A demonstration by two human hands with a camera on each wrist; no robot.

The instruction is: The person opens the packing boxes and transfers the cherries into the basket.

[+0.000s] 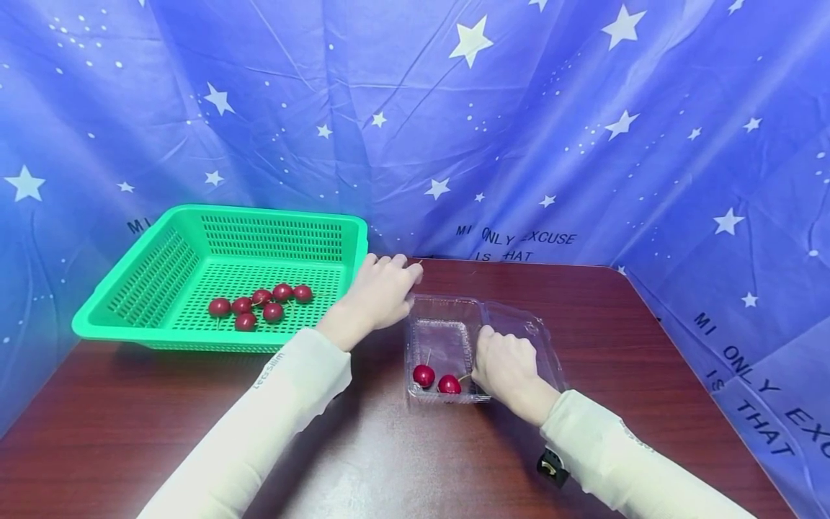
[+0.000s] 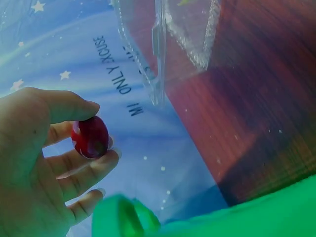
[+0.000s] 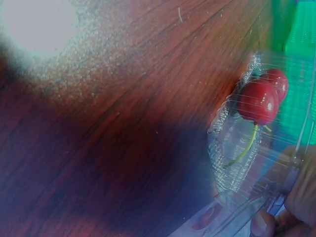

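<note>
My left hand is between the green basket and the clear plastic box. It pinches a dark red cherry between thumb and fingertips, as the left wrist view shows; in the head view the fingers hide the fruit. The box lies with its lid folded out to the right. With my right hand I grip the box's right side, where box and lid meet. Inside the box, along its near side, are two cherries, one at the left and one closer to my right hand, both with stems.
The green slotted basket stands at the left of the brown table, with several cherries on its floor. A blue curtain with white stars hangs behind and beside the table.
</note>
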